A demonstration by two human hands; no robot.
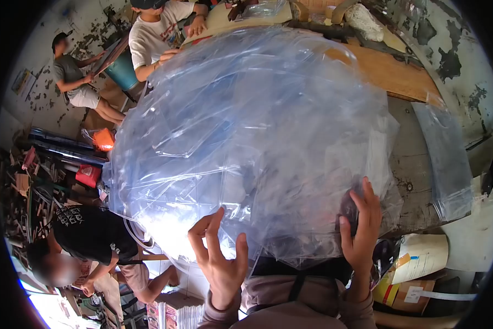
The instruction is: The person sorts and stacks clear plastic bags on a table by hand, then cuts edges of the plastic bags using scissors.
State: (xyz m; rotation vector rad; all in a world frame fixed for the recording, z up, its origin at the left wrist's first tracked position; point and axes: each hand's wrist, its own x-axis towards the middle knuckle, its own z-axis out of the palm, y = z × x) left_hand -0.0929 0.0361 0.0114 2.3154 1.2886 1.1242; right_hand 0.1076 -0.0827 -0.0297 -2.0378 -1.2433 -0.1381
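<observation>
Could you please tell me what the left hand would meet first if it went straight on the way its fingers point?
Most likely the clear plastic sheeting spread just ahead of the left hand, though depth is unclear and they may already touch.

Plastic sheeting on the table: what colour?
The sheeting is clear with a bluish tint, seen best in the head view.

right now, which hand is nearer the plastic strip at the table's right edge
Right: the right hand is left of the plastic strip, the left hand farther left, both apart.
</observation>
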